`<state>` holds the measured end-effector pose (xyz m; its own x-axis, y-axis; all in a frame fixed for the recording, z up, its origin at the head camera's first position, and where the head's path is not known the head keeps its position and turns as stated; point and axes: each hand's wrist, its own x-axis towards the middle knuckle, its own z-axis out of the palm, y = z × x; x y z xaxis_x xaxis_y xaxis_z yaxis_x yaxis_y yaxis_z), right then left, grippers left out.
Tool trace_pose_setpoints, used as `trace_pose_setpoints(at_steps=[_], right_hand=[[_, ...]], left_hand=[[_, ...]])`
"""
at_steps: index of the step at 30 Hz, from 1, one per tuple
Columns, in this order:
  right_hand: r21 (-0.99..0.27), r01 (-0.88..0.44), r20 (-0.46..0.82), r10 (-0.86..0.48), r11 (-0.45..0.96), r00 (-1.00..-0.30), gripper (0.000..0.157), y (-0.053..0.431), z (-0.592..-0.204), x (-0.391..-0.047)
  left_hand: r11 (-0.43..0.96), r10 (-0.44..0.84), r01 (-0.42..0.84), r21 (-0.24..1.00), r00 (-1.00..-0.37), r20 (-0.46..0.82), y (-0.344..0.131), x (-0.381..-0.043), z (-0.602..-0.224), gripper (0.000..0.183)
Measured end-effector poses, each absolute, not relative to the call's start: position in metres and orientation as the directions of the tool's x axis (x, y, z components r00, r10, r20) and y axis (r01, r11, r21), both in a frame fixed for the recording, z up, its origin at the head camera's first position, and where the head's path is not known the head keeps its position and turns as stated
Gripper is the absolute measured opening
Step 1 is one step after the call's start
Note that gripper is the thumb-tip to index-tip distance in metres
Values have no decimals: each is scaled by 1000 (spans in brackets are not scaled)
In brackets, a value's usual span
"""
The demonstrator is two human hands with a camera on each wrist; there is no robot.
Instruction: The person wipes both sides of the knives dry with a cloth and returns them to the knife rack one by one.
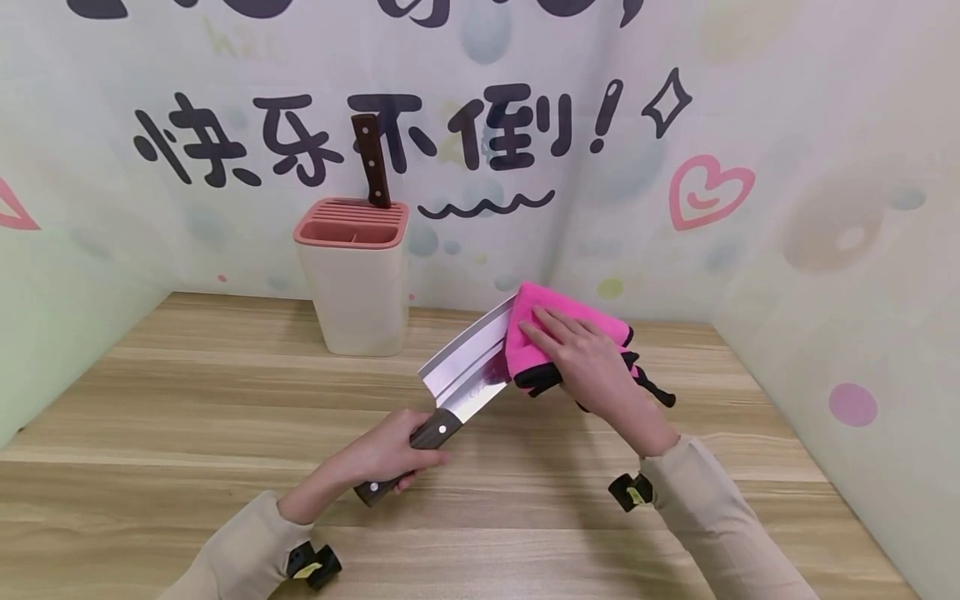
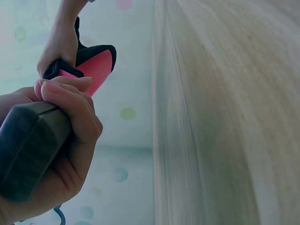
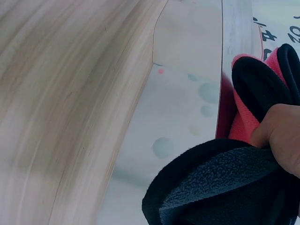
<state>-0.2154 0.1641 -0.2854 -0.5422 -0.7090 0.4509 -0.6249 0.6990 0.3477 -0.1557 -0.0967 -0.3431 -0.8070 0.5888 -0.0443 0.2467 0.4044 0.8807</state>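
My left hand point(image 1: 395, 450) grips the dark riveted handle point(image 1: 435, 429) of a cleaver point(image 1: 472, 367), held over the table and tilted up to the right. In the left wrist view, curled fingers of the left hand point(image 2: 70, 136) wrap the handle's butt point(image 2: 30, 145). A folded pink cloth point(image 1: 570, 317) with black edging covers the far end of the blade. My right hand point(image 1: 596, 371) holds this cloth, fingers laid over its top. From the right wrist, the thumb side of the right hand point(image 3: 283, 138) presses into the cloth's folds point(image 3: 220, 183). The blade's tip is hidden.
A white knife block point(image 1: 356, 300) with a pink slotted top stands at the back, left of the cleaver. One brown-handled knife point(image 1: 371, 162) stands upright in it. Printed fabric walls point(image 1: 480, 242) border the wooden table point(image 1: 187, 400) behind and at both sides.
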Motion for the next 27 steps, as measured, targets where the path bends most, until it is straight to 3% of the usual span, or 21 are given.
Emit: trace_pose_setpoints(at_steps=[7,27], right_hand=[[331,-605,461,-683,724,-566,50,169,-287,-219],[448,-581,456,-733,679,-505,41,154,-284,-213]], left_hand=[[401,587,238,885,-808,-48,-97,-156,-343,16],[411,580,235,881,-813,-53,-96,-157,-345,17]])
